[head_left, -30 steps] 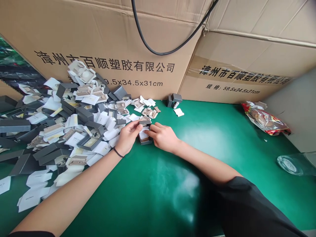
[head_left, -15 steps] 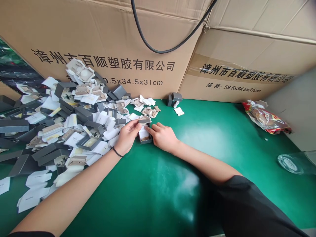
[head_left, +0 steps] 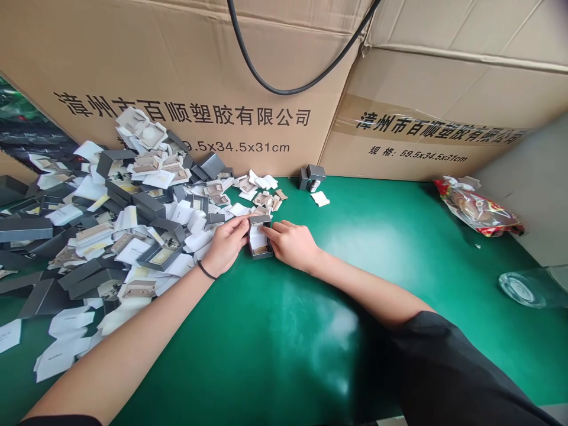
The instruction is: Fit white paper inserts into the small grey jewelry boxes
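A small dark grey box (head_left: 261, 257), with its lid raised, sits on the green table in front of me. A white paper insert (head_left: 256, 237) lies inside it, and something brownish shows at its near end. My left hand (head_left: 227, 244) grips the box's left side, thumb near the upper rim. From the right, my right hand (head_left: 293, 245) is closed against the box, its index finger reaching in and touching the white insert. My fingertips hide part of the box's sides.
A heap of dark grey boxes (head_left: 148, 204) and white and brown paper inserts (head_left: 135, 251) covers the left. Behind stand large cardboard cartons (head_left: 186, 65), a black cable (head_left: 284, 92) and two small boxes (head_left: 316, 173). At right are a red food packet (head_left: 477, 207) and a glass (head_left: 523, 290).
My left thumb has drawn back from inside the box towards its left rim. The right index finger stays on the white insert. The whole view has shifted slightly.
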